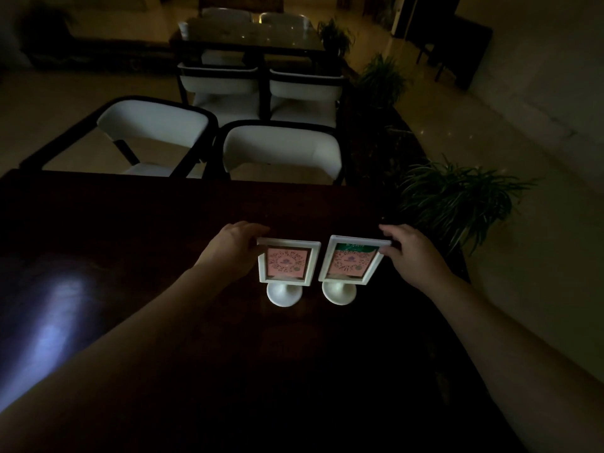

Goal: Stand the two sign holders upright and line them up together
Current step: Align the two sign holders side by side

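Two white-framed sign holders stand upright side by side on a dark wooden table (pixel 163 223), each on a round white foot. The left sign holder (pixel 287 264) shows a pink card. The right sign holder (pixel 351 261) shows a pink card with a green top band and leans slightly to the right. A narrow gap separates them. My left hand (pixel 233 248) grips the left holder's upper left edge. My right hand (pixel 413 250) grips the right holder's upper right corner.
The room is dim. Two white-cushioned chairs (pixel 281 152) stand at the table's far edge. Behind them is another table (pixel 248 34) with more chairs. Potted plants (pixel 457 197) line the right side of the table. A pale light reflection lies on the tabletop at left.
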{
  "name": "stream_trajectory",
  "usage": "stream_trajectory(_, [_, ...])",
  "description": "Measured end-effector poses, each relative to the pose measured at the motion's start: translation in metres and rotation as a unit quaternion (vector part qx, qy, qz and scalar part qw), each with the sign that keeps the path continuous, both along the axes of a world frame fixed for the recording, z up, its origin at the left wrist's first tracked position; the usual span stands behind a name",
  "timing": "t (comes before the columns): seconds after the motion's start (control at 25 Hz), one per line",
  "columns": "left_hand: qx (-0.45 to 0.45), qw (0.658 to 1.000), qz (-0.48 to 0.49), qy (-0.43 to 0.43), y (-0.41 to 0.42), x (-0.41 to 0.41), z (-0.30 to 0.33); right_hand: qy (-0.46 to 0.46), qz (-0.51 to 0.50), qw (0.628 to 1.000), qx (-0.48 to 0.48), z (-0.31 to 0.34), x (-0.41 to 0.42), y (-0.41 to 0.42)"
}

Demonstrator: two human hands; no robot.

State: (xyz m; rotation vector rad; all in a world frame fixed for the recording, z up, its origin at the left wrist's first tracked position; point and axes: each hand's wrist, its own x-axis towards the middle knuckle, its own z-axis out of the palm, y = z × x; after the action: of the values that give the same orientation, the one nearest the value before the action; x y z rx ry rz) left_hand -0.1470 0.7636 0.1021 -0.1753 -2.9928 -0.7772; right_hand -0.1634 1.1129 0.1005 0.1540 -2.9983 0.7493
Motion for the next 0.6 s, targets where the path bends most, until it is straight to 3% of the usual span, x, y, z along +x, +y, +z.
stream_trajectory(0.2, [0.009, 1.0, -0.015, 0.013, -0.004, 0.004, -0.004, 0.005, -0.004, 0.998, -0.055, -0.004, 0.006, 0.01])
stream_trajectory(0.36, [0.017, 1.0, -0.005, 0.008, -0.004, 0.004, -0.004, 0.03, 0.005, 0.999, -0.033, -0.002, 0.002, 0.01])
stream_trajectory(0.6, [0.015, 1.0, 0.008, 0.0, -0.002, 0.004, -0.005, -0.025, -0.009, 0.996, -0.088, 0.005, 0.009, 0.01])
